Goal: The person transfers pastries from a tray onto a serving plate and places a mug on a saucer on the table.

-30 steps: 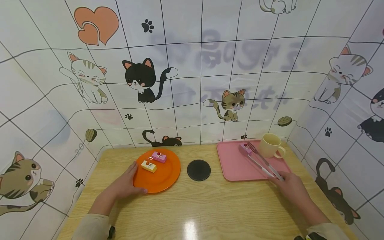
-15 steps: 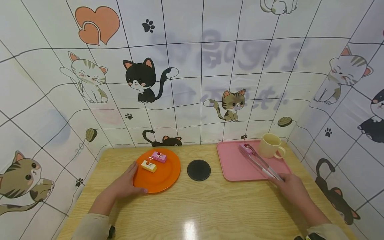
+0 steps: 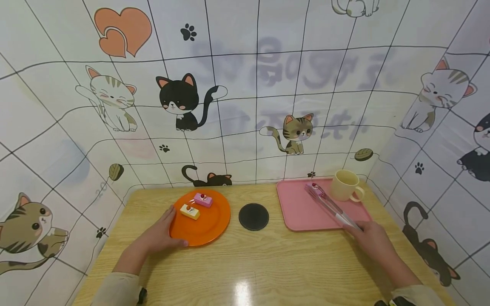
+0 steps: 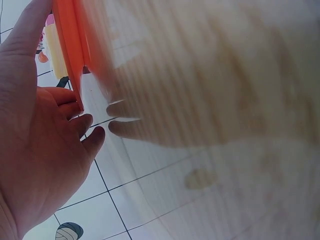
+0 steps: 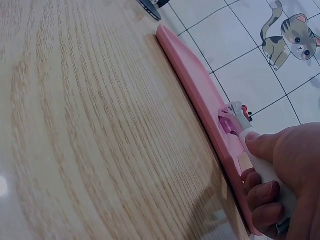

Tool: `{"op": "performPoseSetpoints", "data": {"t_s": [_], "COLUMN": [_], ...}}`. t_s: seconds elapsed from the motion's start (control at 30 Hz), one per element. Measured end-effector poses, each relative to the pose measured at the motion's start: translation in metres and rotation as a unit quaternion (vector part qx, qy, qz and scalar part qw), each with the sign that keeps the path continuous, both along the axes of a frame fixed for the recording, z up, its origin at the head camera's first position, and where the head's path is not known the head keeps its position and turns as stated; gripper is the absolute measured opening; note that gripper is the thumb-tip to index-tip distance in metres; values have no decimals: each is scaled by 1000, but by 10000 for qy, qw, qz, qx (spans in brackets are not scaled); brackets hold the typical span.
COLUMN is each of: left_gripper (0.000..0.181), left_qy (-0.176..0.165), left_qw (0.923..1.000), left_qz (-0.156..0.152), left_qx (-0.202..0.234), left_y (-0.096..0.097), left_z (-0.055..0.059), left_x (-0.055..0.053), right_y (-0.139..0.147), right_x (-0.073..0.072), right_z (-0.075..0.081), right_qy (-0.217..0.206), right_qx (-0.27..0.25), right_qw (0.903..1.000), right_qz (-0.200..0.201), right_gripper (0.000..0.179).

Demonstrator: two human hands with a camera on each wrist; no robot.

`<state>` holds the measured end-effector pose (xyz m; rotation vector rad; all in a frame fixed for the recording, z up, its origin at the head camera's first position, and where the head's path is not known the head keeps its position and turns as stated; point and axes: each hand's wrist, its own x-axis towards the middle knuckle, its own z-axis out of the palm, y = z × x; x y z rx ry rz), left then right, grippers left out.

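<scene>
With its thumb and fingers spread along the near left rim, my left hand holds the orange plate. Two toy cake slices lie on that plate, one yellow and one pink. The left wrist view shows my fingertips at the plate's edge, the outer ones loosely bent. My right hand grips metal tongs by their pale handle end. The tips of the tongs are around another pink toy cake slice on the pink tray; contact on both sides is hard to see.
A yellow mug stands on the tray's back right corner, close to the tongs. Between plate and tray lies a round black coaster. A cat-print sheet walls the wooden table at the back and sides.
The arms of the tongs have drawn together around the pink cake slice. My left hand and the plate have stayed in place.
</scene>
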<state>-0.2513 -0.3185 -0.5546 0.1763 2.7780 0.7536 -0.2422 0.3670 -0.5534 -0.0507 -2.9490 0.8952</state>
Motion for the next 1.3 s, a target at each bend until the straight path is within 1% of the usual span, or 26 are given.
{"op": "performPoseSetpoints", "data": {"t_s": [0.23, 0.47, 0.6, 0.73, 0.8, 0.93, 1.13, 1.3], "left_gripper": [145, 144, 144, 145, 144, 144, 144, 144], "left_qy": [-3, 38, 15, 2, -3, 10, 29, 22], "left_qw": [10000, 10000, 10000, 10000, 10000, 10000, 10000, 10000], "left_qz": [6, -8, 7, -2, -16, -41, -23, -27], "left_qx": [-27, -36, -31, -14, -8, -35, -51, -66], "left_y": [-1, 0, 0, 0, 0, -1, -1, -1], "left_z": [-2, -1, -1, -1, -1, -2, -2, -2], "left_x": [-1, -1, 0, -1, -1, -1, -1, -1], "right_y": [0, -1, 0, 1, 0, -2, -8, -14], "right_x": [-1, 1, -1, -2, -1, 2, 4, 4], "right_z": [0, 8, 9, 9, 8, 7, 6, 5], "right_qy": [-41, -41, -200, -350, -355, -190, 399, 596], "right_qx": [74, 486, 591, 611, 645, 680, 624, 568], "right_qw": [10000, 9986, 9976, 9972, 9970, 9973, 9969, 9962], "right_qz": [-30, 207, 290, 257, 243, 199, 271, 296], "right_gripper": [48, 49, 49, 48, 47, 49, 52, 51]}}
